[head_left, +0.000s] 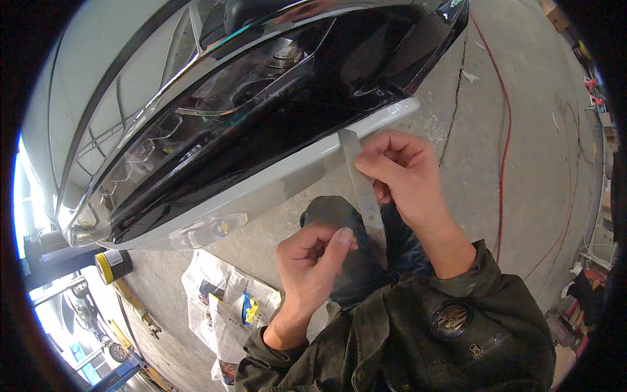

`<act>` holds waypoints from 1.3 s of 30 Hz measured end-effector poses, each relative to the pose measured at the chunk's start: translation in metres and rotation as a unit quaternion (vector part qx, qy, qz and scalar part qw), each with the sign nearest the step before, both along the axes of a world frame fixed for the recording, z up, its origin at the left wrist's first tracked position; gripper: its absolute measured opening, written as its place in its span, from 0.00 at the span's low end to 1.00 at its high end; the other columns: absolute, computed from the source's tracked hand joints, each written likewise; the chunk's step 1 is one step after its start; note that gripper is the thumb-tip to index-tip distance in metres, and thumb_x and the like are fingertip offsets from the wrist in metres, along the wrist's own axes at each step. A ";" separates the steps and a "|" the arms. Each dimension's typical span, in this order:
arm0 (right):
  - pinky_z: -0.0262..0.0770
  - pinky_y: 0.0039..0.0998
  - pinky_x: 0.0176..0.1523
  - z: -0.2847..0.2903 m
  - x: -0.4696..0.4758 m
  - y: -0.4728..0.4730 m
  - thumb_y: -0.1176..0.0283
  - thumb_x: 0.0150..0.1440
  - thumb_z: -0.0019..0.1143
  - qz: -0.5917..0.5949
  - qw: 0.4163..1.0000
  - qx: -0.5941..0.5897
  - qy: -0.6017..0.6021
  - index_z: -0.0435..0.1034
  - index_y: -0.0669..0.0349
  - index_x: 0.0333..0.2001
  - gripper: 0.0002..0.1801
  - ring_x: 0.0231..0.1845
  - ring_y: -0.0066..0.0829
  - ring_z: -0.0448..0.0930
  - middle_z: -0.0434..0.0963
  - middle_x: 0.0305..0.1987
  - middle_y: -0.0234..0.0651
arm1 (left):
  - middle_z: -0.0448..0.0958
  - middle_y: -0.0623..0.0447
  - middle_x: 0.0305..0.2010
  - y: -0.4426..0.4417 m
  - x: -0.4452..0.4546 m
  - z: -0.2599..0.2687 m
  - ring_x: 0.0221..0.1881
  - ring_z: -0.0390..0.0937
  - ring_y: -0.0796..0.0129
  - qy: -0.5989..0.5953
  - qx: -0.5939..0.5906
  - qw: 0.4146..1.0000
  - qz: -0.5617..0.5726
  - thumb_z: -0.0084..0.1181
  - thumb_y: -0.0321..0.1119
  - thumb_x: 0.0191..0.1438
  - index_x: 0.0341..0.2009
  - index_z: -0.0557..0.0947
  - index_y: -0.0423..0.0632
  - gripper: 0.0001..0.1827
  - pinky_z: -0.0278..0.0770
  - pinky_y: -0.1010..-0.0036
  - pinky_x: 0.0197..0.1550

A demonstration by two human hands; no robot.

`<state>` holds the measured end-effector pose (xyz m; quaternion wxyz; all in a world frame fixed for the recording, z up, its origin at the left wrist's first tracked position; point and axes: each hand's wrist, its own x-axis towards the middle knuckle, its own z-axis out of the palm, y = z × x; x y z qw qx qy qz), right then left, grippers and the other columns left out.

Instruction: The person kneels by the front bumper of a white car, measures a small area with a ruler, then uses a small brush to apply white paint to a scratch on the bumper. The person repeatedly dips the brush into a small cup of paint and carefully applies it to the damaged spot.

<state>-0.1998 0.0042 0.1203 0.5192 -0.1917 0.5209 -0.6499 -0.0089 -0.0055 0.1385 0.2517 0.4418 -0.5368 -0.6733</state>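
Note:
A car's front bumper (274, 169), pale along its lower edge, stands before me under a headlight (284, 56) and glossy black trim. My right hand (404, 171) pinches a strip of grey sandpaper or similar sheet (362, 191) between thumb and fingers. The strip's upper end meets the bumper's pale edge; its lower end hangs over my knees. My left hand (318, 250) is just left of that lower end, thumb and forefinger pressed together; whether it pinches something thin and clear is too faint to tell.
Newspaper sheets (230, 299) with a blue and yellow scrap lie on the concrete floor. A can (113, 266) stands below the bumper's left end, near a yellow metal bar (139, 306). A red hose (506, 132) runs along the floor at right. Boxes and clutter line the right edge.

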 end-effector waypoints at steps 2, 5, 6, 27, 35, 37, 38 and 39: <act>0.61 0.17 0.18 -0.001 -0.001 0.001 0.75 0.57 0.67 -0.008 1.000 -0.005 -0.001 0.76 0.62 0.31 0.05 0.15 0.13 0.71 0.75 0.21 0.25 | 0.83 0.55 0.31 0.000 0.000 -0.001 0.21 0.69 0.84 0.001 -0.003 1.000 -0.002 0.61 0.32 0.65 0.34 0.84 0.39 0.09 0.62 0.84 0.23; 0.63 0.18 0.19 -0.003 -0.007 0.006 0.75 0.58 0.67 -0.016 1.000 -0.003 -0.014 0.76 0.62 0.31 0.06 0.17 0.13 0.72 0.76 0.21 0.25 | 0.83 0.55 0.31 0.000 -0.001 0.000 0.21 0.69 0.84 -0.004 0.001 1.000 -0.003 0.61 0.32 0.65 0.34 0.84 0.39 0.09 0.63 0.84 0.23; 0.64 0.18 0.20 -0.004 -0.008 0.007 0.74 0.59 0.67 -0.017 1.000 -0.002 -0.021 0.76 0.63 0.31 0.06 0.17 0.13 0.73 0.76 0.22 0.25 | 0.83 0.55 0.31 0.000 -0.001 0.000 0.21 0.69 0.83 -0.002 0.002 1.000 -0.003 0.61 0.31 0.65 0.34 0.84 0.39 0.09 0.63 0.84 0.23; 0.61 0.19 0.20 -0.096 -0.041 0.135 0.79 0.56 0.64 -0.135 0.984 0.111 -0.045 0.75 0.60 0.30 0.05 0.16 0.13 0.70 0.76 0.22 0.23 | 0.75 0.53 0.68 -0.051 -0.038 0.003 0.35 0.82 0.67 -0.272 -0.650 0.685 -0.184 0.70 0.32 0.49 0.47 0.86 0.50 0.18 0.82 0.75 0.36; 0.61 0.18 0.19 -0.105 -0.048 0.133 0.79 0.57 0.65 -0.114 0.986 0.102 -0.070 0.76 0.60 0.31 0.04 0.16 0.13 0.70 0.77 0.22 0.25 | 0.76 0.52 0.67 -0.052 -0.071 0.013 0.45 0.86 0.63 -0.299 -0.637 0.674 -0.224 0.71 0.30 0.48 0.47 0.85 0.50 0.19 0.85 0.70 0.44; 0.61 0.18 0.19 -0.106 -0.049 0.131 0.78 0.57 0.65 -0.110 0.986 0.104 -0.071 0.76 0.60 0.31 0.04 0.15 0.12 0.70 0.77 0.22 0.24 | 0.76 0.56 0.67 -0.057 -0.074 0.007 0.32 0.79 0.71 -0.293 -0.659 0.659 -0.212 0.69 0.33 0.48 0.47 0.85 0.51 0.18 0.80 0.76 0.34; 0.61 0.18 0.19 -0.107 -0.049 0.130 0.78 0.57 0.65 -0.108 0.986 0.104 -0.072 0.76 0.60 0.31 0.04 0.15 0.13 0.70 0.76 0.21 0.24 | 0.76 0.57 0.67 -0.059 -0.074 0.006 0.29 0.78 0.73 -0.291 -0.667 0.654 -0.207 0.68 0.33 0.49 0.47 0.85 0.51 0.18 0.79 0.78 0.31; 0.61 0.18 0.19 -0.107 -0.050 0.129 0.78 0.57 0.65 -0.105 0.986 0.105 -0.072 0.76 0.60 0.31 0.04 0.15 0.13 0.69 0.76 0.21 0.24 | 0.76 0.58 0.67 -0.060 -0.075 0.004 0.26 0.77 0.75 -0.289 -0.674 0.650 -0.202 0.68 0.34 0.49 0.47 0.85 0.51 0.18 0.78 0.79 0.29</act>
